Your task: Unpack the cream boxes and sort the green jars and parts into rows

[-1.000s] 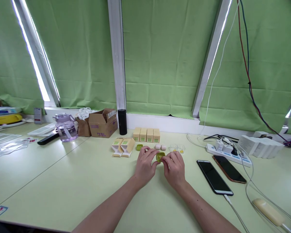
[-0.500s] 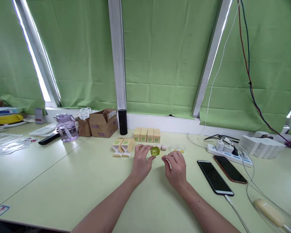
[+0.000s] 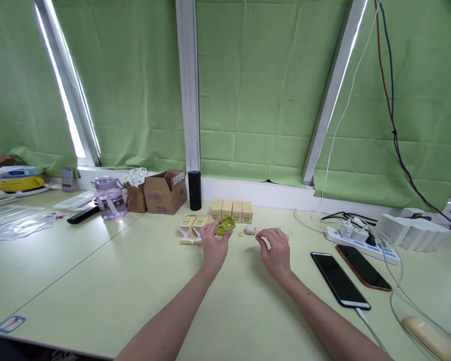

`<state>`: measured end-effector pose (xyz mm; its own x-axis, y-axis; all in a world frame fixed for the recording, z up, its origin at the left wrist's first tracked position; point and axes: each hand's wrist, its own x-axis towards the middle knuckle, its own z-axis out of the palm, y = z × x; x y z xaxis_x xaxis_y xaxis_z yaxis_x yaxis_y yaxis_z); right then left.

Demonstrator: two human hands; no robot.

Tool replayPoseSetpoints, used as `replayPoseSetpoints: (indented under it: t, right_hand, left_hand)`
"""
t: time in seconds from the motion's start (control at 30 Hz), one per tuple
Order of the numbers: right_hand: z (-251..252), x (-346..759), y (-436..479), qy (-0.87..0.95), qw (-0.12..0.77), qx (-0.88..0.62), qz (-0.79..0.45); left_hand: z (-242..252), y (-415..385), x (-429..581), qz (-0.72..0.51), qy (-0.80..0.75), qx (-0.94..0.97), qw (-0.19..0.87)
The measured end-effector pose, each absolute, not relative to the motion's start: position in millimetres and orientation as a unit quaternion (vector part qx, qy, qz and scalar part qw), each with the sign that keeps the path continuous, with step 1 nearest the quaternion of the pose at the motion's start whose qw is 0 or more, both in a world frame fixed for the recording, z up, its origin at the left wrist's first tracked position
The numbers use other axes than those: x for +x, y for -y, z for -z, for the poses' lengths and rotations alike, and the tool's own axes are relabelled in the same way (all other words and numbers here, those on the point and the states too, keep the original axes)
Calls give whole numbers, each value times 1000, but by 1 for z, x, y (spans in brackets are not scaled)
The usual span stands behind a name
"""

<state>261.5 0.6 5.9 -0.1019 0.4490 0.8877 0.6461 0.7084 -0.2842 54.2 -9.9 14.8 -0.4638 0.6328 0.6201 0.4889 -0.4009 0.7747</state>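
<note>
Left hand (image 3: 213, 246) pinches open green case (image 3: 225, 226) by fingertips, just above bench (image 3: 135, 281), near small boxes (image 3: 232, 210). Right hand (image 3: 276, 249) pinches tiny yellowish piece (image 3: 255, 233), barely discernible. Risk: light grip slips, case drops.

No word or number can be read anywhere. The cardboard box (image 3: 165, 193), left of the left hand (image 3: 214, 245), bears purple print on its front, too small to make out. The small boxes (image 3: 232, 210) just beyond that hand each carry a green square label with no legible writing. Far to the hand's left, a packet (image 3: 18, 172) shows a blurred blue label. A sticker (image 3: 8, 324), nearer and far left, has a red mark in a blue border, unreadable.
</note>
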Motion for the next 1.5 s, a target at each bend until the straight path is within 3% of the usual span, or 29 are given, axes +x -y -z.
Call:
replayPoseSetpoints:
  t: [0.2, 0.4, 0.87, 1.5]
  right_hand:
    - [-3, 248, -26, 743, 523, -412, 63]
    - [3, 216, -54, 775, 414, -470, 85]
    - [13, 189, -72, 794, 350, -486, 100]
    - [19, 197, -81, 810, 287, -495, 127]
  left_hand:
    - [-18, 11, 56, -673, -546, 492, 87]
    - [-18, 12, 54, -681, -549, 472, 109]
    - [-16, 11, 53, -679, -561, 452, 140]
    - [-15, 4, 52, -747, -467, 357, 310]
